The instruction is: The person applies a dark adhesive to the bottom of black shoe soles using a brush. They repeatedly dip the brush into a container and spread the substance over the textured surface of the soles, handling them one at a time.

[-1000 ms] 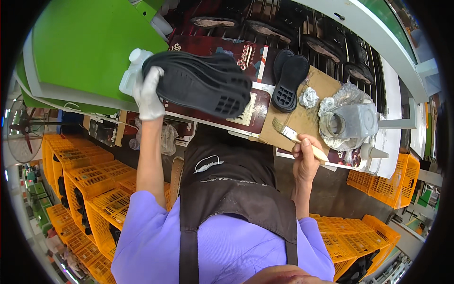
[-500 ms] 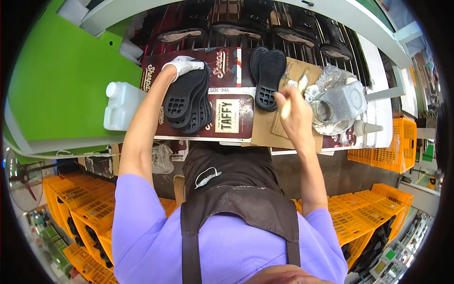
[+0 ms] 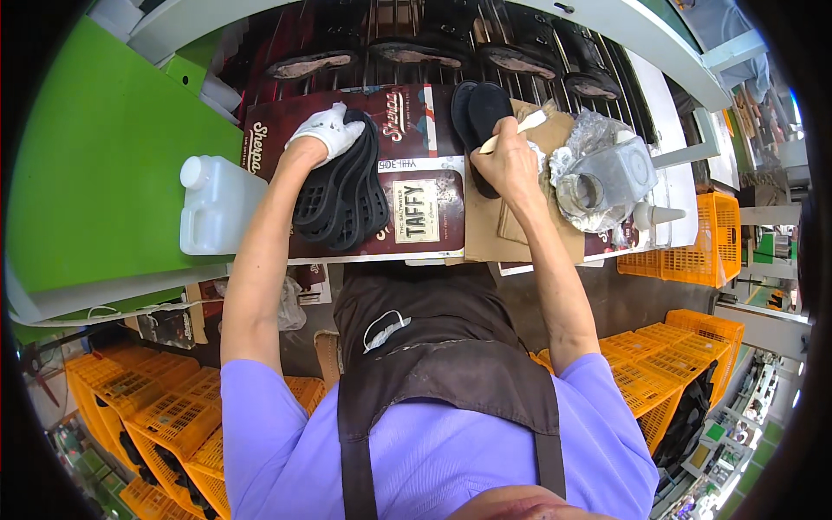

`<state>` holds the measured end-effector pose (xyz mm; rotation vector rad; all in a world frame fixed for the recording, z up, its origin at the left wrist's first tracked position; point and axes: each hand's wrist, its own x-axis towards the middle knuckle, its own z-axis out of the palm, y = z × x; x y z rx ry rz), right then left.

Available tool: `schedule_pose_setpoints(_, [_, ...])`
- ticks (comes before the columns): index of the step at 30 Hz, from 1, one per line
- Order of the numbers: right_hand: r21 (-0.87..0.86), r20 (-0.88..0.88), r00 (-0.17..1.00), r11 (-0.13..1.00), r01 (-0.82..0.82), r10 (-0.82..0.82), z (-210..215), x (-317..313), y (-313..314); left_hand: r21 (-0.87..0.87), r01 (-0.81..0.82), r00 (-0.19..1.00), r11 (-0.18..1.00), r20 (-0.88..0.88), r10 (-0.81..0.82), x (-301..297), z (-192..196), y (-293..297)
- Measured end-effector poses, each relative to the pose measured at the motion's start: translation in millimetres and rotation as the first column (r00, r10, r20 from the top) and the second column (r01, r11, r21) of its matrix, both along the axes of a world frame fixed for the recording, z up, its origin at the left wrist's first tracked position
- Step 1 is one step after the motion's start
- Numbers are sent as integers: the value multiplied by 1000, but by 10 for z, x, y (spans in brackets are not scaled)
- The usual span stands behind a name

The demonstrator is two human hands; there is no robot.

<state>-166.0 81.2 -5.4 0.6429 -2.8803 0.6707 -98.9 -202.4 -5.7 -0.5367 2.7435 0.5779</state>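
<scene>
Head view: the stack of black rubber soles (image 3: 334,201), aloft a second ago, now lies on maroon cardboard (image 3: 303,106). My white-gloved left hand (image 3: 329,133) rests there — grip unclear; my bare right hand (image 3: 511,159) clasps the pale-handled brush (image 3: 529,120), now beside paired black soles (image 3: 490,102), seemingly shifting work there.

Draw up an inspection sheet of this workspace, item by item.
Surface: maroon printed board; brown cardboard toward the right.
Job's things: stack of black soles; overlapping pair of soles to its right; pale-handled brush.
Clutter: crumpled clear plastic against a clear container; white jug; nozzle-tipped bottle.
Left grip: white-gloved, touching the stack's far end; firmness unclear.
Right grip: bare, closed on the brush.
Cables: pale cable along the green surface's near edge.
Surroundings: orange crates both sides; black footwear beyond the board.
</scene>
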Motion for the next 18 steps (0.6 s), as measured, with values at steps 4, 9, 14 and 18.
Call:
schedule_pose_setpoints(4, [-58,4,999,997,-53,53,-122,31,22,6,43,998,999,-44,-43,28,18,11])
schedule_pose_setpoints(9, [132,23,997,989,73,-77,-318,14,-117,116,21,998,993,-62,-14,177,191,70])
schedule_pose_setpoints(14, [231,68,990,967,105,-123,-159,40,-203,131,-23,985,991,-169,45,505,257,53])
schedule_pose_setpoints(18, [146,35,991,982,122,-128,-221,12,-159,265,-36,957,963,-270,110,840,236,77])
